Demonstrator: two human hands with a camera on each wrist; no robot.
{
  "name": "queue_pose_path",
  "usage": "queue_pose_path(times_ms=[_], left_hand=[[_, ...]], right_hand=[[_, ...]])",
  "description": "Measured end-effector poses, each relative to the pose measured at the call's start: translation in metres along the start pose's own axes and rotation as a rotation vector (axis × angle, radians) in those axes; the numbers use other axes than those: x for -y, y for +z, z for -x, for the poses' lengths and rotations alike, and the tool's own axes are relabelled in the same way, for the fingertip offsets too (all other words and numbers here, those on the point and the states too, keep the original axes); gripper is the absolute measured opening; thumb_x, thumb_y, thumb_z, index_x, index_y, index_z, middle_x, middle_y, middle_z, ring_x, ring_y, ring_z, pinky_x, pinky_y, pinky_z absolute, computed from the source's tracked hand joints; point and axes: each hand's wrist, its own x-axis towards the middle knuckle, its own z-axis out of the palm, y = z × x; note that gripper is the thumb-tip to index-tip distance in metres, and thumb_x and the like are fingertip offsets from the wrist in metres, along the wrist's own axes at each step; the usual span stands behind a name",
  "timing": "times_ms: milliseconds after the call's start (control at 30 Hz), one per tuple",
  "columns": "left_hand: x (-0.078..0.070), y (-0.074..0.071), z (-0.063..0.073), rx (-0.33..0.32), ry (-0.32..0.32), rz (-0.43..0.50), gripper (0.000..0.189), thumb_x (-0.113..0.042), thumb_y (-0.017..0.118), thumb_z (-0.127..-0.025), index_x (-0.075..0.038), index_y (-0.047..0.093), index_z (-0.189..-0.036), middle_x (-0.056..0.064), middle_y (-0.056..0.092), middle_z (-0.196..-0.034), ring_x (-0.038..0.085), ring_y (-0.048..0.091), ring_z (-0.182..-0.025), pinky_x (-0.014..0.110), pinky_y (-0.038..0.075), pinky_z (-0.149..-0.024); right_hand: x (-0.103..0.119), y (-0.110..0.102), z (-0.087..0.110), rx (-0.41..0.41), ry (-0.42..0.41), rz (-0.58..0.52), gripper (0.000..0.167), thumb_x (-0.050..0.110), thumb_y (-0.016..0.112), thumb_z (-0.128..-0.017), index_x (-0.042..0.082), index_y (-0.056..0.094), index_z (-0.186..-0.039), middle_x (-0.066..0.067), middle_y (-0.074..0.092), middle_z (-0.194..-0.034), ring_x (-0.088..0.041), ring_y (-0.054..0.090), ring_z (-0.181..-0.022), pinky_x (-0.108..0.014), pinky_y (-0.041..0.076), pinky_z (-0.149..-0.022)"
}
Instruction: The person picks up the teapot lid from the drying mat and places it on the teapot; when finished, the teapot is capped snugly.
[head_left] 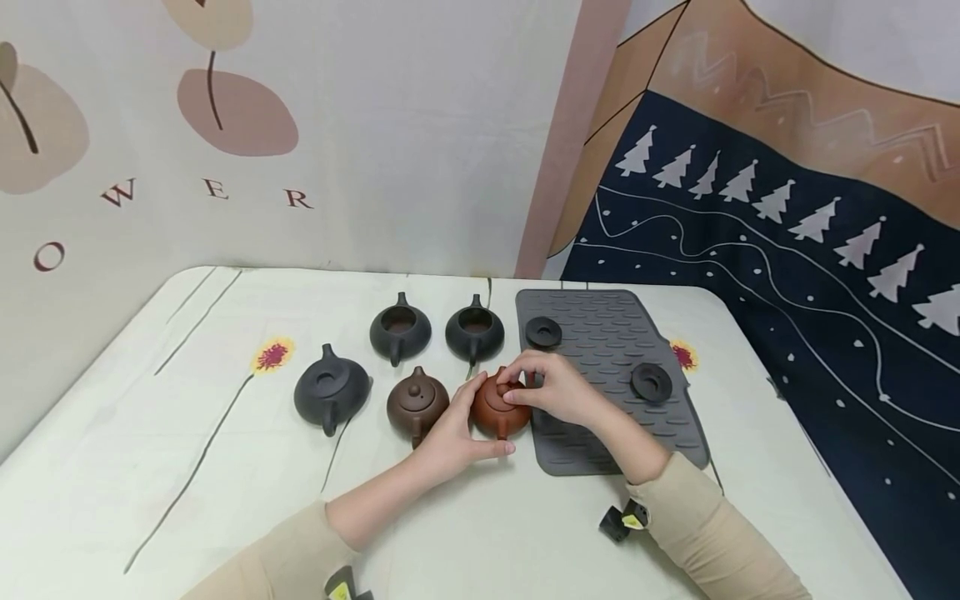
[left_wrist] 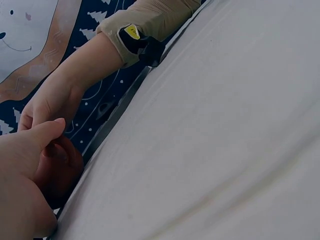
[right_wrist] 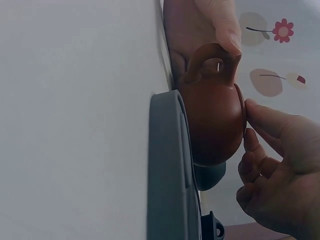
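Observation:
My left hand (head_left: pixel 452 440) steadies a reddish clay teapot (head_left: pixel 489 417), fingers along its left side. In the right wrist view the left thumb lies on the teapot's handle (right_wrist: pixel 202 59). My right hand (head_left: pixel 553 388) pinches the lid (right_wrist: pixel 240 102) at its top; the knob is mostly hidden by the fingers. The lid sits on the teapot's mouth. Just left of my left hand stands a brown teapot (head_left: pixel 417 402) with its lid on. In the left wrist view the reddish teapot (left_wrist: pixel 59 175) shows partly behind the left hand.
Two lidless black teapots (head_left: pixel 401 331) (head_left: pixel 475 335) stand behind. Another dark teapot (head_left: pixel 330 392) stands at the left. On the right, a grey textured mat (head_left: pixel 600 333) bears two loose black lids (head_left: pixel 543 332) (head_left: pixel 651 383). Printed cloth hangs behind the table.

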Motion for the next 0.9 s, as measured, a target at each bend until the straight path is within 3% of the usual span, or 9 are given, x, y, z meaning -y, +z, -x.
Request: queue_pose_path(times_ms=[233,467,667,900], left_hand=[[-0.002,0.0,0.0,-0.015,-0.006,0.004,0.1,-0.021,0.084,-0.075,-0.003,0.021,-0.151,0.013,0.024,-0.154,0.028,0.028,-0.138,0.049,0.026,-0.109],[-0.013,-0.003,0.003,-0.047,0.018,-0.02,0.099,-0.021,0.084,-0.074,-0.005,0.024,-0.151,0.01,0.025,-0.155,0.026,0.023,-0.14,0.05,0.024,-0.11],[-0.024,-0.009,0.006,-0.076,0.023,-0.026,0.096,-0.023,0.084,-0.075,-0.012,0.026,-0.152,0.004,0.025,-0.155,0.03,0.024,-0.14,0.054,0.026,-0.107],[-0.034,-0.02,0.007,-0.084,0.083,0.005,0.099,-0.021,0.084,-0.075,-0.013,0.022,-0.153,0.001,0.027,-0.154,0.029,0.023,-0.141,0.051,0.024,-0.11]], right_hand=[[0.001,-0.005,0.004,-0.024,0.026,-0.005,0.018,0.008,0.075,-0.083,0.009,0.074,-0.101,0.001,0.065,-0.097,-0.019,0.05,-0.076,-0.034,0.045,-0.063],[-0.002,-0.016,0.006,-0.089,0.057,0.027,0.02,0.012,0.076,-0.084,0.007,0.073,-0.103,-0.011,0.064,-0.098,-0.02,0.049,-0.077,-0.034,0.043,-0.063],[-0.007,-0.027,0.005,-0.137,0.067,0.056,0.021,0.011,0.075,-0.084,0.006,0.072,-0.105,-0.004,0.064,-0.099,-0.02,0.049,-0.079,-0.034,0.043,-0.063],[-0.011,-0.038,-0.001,-0.178,0.084,0.071,0.023,0.013,0.075,-0.084,0.005,0.072,-0.105,-0.007,0.064,-0.098,-0.021,0.05,-0.078,-0.032,0.041,-0.06]])
